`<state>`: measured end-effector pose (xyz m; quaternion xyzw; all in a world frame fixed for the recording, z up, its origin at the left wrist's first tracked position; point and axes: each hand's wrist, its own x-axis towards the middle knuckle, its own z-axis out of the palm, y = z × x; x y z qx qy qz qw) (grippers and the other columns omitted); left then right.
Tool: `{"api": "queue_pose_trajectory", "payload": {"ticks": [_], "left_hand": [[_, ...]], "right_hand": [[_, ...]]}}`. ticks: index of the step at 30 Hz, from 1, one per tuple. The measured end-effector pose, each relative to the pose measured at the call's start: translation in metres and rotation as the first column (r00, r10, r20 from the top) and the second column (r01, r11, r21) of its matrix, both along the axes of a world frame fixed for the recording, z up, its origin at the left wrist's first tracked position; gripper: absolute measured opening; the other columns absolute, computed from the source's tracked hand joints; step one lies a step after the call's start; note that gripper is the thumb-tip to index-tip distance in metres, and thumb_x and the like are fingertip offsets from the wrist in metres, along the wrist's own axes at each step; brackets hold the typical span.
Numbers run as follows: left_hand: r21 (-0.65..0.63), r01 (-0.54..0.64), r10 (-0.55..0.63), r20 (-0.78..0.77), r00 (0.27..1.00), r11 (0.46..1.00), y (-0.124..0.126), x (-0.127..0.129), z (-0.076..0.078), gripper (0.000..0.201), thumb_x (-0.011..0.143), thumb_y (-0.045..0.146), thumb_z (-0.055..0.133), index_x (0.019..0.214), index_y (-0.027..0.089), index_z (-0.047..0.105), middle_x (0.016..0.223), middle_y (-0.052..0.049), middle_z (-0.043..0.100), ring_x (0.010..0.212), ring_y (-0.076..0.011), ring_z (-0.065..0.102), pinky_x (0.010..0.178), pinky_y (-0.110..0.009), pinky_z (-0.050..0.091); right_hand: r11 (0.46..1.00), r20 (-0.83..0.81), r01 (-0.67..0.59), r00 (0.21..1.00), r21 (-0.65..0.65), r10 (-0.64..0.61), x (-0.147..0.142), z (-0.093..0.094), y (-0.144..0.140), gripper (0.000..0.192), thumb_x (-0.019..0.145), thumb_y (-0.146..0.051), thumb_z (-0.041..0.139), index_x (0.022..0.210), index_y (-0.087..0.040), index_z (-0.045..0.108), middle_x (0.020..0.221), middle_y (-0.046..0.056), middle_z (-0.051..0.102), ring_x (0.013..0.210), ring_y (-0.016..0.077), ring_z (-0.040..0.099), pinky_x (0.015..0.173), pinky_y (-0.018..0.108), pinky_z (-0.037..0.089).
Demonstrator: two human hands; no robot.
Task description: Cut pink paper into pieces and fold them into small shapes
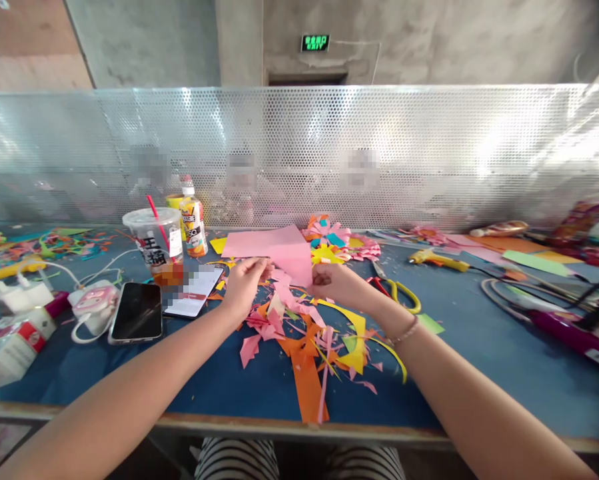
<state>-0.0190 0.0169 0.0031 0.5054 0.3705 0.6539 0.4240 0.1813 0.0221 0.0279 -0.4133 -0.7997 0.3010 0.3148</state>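
We've got both hands up mid-tabletop, left hand (243, 283) and right hand (335, 283) each pinching a side of the pink paper (279, 252) above the paper scraps (304, 333); bare blue tabletop (479, 347) lies open rightward, phone (137, 311) crowding left, green sign (315, 43) unreadable

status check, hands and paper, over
Left hand and right hand both pinching the pink paper. Paper scraps piled beneath. Scissors beside right hand, untouched.
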Motion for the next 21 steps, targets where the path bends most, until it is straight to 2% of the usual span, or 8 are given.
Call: {"api": "queue_pose_trajectory", "payload": {"ticks": [3, 7, 9, 13, 15, 18, 21], "left_hand": [[-0.003, 0.036, -0.035, 0.023, 0.999, 0.999, 0.001, 0.0, 0.001, 0.029, 0.068, 0.042, 0.058, 0.073, 0.014, 0.063, 0.072, -0.005, 0.064, 0.066, -0.013, 0.059, 0.07, -0.029, 0.046], [-0.023, 0.16, -0.161, -0.165, 0.973, 0.987, 0.0, 0.002, -0.001, 0.028, 0.064, 0.037, 0.064, 0.08, 0.014, 0.064, 0.077, -0.005, 0.064, 0.071, -0.0145, 0.058, 0.07, -0.028, 0.045], [-0.036, 0.199, -0.202, -0.212, 0.956, 0.979, -0.001, 0.003, -0.002, 0.025, 0.064, 0.035, 0.064, 0.076, 0.014, 0.064, 0.074, -0.005, 0.063, 0.07, -0.0149, 0.058, 0.07, -0.028, 0.045], [-0.023, 0.166, -0.168, -0.146, 0.975, 0.986, -0.003, 0.005, -0.001, 0.018, 0.064, 0.032, 0.062, 0.065, 0.014, 0.059, 0.064, 0.0, 0.057, 0.064, -0.0122, 0.055, 0.068, -0.026, 0.045], [-0.029, 0.145, -0.147, -0.087, 0.985, 0.989, -0.003, 0.005, 0.0, 0.017, 0.063, 0.03, 0.062, 0.064, 0.014, 0.056, 0.062, 0.002, 0.055, 0.061, -0.0106, 0.054, 0.066, -0.025, 0.044], [-0.045, 0.106, -0.106, -0.003, 0.994, 0.993, -0.001, 0.003, 0.002, 0.017, 0.063, 0.029, 0.06, 0.064, 0.015, 0.051, 0.06, 0.003, 0.05, 0.058, -0.0094, 0.052, 0.063, -0.024, 0.046], [-0.096, 0.066, -0.058, 0.083, 0.995, 0.993, 0.005, -0.001, 0.001, 0.015, 0.064, 0.027, 0.056, 0.063, 0.017, 0.044, 0.061, 0.004, 0.048, 0.057, -0.0101, 0.053, 0.058, -0.025, 0.047]], "right_hand": [[0.994, -0.105, -0.013, 0.994, -0.111, 0.002, -0.003, 0.001, -0.001, 0.011, 0.062, -0.023, 0.061, 0.062, -0.016, 0.053, 0.054, -0.002, 0.055, 0.049, 0.0107, 0.052, 0.049, 0.024, 0.041], [0.99, -0.18, -0.018, 0.984, -0.141, -0.008, -0.014, 0.002, -0.009, 0.014, 0.063, -0.026, 0.062, 0.061, -0.016, 0.052, 0.054, -0.002, 0.054, 0.051, 0.0104, 0.052, 0.05, 0.024, 0.041], [0.989, -0.175, -0.031, 0.984, -0.146, 0.005, -0.019, 0.001, -0.013, 0.017, 0.064, -0.027, 0.062, 0.058, -0.016, 0.05, 0.052, -0.002, 0.053, 0.049, 0.0098, 0.051, 0.048, 0.023, 0.039], [0.991, -0.09, -0.03, 0.996, -0.129, 0.018, -0.026, -0.003, -0.015, 0.021, 0.067, -0.029, 0.059, 0.056, -0.017, 0.046, 0.048, -0.004, 0.05, 0.045, 0.0085, 0.047, 0.044, 0.021, 0.035], [0.991, -0.032, -0.062, 0.998, -0.118, 0.058, -0.027, -0.005, -0.014, 0.016, 0.069, -0.028, 0.056, 0.061, -0.016, 0.048, 0.052, -0.003, 0.052, 0.048, 0.009, 0.049, 0.046, 0.021, 0.038], [0.998, 0.184, -0.047, 0.982, 0.033, 0.04, -0.018, -0.005, -0.011, 0.008, 0.07, -0.022, 0.052, 0.073, -0.015, 0.055, 0.063, 0.001, 0.059, 0.057, 0.011, 0.054, 0.053, 0.022, 0.04], [0.953, 0.445, 0.102, 0.867, 0.286, -0.226, 0.009, 0.0, 0.0, 0.014, 0.072, -0.018, 0.047, 0.079, -0.015, 0.059, 0.074, 0.005, 0.063, 0.068, 0.0143, 0.057, 0.061, 0.024, 0.04]]}}
